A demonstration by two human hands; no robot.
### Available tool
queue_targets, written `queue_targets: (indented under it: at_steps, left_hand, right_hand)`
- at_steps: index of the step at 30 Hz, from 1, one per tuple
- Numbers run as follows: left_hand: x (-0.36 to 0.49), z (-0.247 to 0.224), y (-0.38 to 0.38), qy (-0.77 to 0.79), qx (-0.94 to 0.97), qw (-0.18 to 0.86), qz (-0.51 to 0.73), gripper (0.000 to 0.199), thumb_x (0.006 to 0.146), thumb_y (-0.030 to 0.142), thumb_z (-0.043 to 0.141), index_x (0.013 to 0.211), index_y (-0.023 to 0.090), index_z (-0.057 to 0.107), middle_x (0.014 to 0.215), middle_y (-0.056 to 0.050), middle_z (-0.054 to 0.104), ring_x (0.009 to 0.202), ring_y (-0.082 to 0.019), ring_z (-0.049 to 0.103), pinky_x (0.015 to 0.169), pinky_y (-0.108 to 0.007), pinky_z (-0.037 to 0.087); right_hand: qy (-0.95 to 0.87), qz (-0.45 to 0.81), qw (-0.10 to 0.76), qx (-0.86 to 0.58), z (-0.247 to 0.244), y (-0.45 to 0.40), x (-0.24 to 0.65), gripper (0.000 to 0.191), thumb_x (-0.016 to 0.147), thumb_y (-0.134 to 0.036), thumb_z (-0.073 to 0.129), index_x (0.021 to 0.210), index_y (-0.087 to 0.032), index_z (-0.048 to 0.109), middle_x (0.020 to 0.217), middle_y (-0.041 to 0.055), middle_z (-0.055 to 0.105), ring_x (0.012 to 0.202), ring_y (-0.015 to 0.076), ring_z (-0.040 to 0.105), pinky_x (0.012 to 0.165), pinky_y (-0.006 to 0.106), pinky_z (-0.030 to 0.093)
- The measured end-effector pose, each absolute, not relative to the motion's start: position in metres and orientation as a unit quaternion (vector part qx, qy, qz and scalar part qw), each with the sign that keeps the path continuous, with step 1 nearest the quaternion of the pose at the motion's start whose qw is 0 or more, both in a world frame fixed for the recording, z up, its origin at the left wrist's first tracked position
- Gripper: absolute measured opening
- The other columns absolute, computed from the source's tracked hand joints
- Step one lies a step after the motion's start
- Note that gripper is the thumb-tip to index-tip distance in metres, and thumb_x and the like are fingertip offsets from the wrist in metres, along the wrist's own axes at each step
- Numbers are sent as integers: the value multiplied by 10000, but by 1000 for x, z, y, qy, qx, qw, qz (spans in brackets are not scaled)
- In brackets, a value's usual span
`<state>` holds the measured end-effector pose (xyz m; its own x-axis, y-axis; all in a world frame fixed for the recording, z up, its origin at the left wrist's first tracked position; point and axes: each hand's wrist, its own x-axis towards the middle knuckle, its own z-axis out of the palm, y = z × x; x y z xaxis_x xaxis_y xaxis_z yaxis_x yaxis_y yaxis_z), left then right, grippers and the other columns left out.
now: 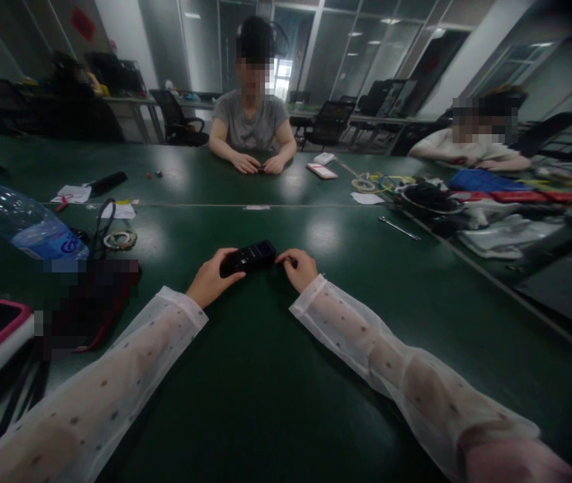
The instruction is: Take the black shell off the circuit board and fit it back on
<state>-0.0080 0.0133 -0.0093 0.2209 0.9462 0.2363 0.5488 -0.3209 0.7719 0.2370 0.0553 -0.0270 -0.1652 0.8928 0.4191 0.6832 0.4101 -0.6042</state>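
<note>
Frame centre | left hand [212,276]: grip clamped on black handheld device [254,256] | right hand [300,270]: just beside, grip unclear

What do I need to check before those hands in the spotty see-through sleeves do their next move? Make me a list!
1. Left hand has hold of the black device: ok, it grips the left end.
2. Right hand close to the device: ok, it's by the right end; whether they touch, cannot tell.
3. Right hand has nothing in it: cannot tell, something small and dark shows there.
4. Screen readable: not ok, too dark and small here.
5. Sleeves off the hands: ok, both cuffs end near the wrists.
6. Bottle away from both hands: ok, it's far left.
</note>
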Motion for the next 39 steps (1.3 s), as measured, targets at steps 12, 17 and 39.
queue_targets:
  at_steps: [12,17,39]
  left_hand:
    - [-10,-15,18,482,738,285,377,542,757,360,683,1239,265,456,1205,-93,597,1130,-283,573,945,-528,447]
    - [-12,-14,18,472,743,278,384,537,764,345,677,1255,282,467,1219,-95,589,1133,-292,569,940,-543,450]
    - [-22,-18,24,471,725,331,379,574,755,317,679,1285,296,458,1283,-100,550,1198,-292,523,975,-576,405]
  right_hand:
    - [-729,233,426,-483,-34,55,233,282,743,-105,509,1007,-202,483,942,71,642,942,206,616,849,404,482]
    - [-731,267,427,-462,-33,54,232,300,743,-113,515,1023,-213,474,990,69,632,977,197,620,894,408,476]
    - [-697,330,450,-450,-35,58,235,273,739,-134,497,1000,-215,506,901,45,687,904,191,661,833,391,500]
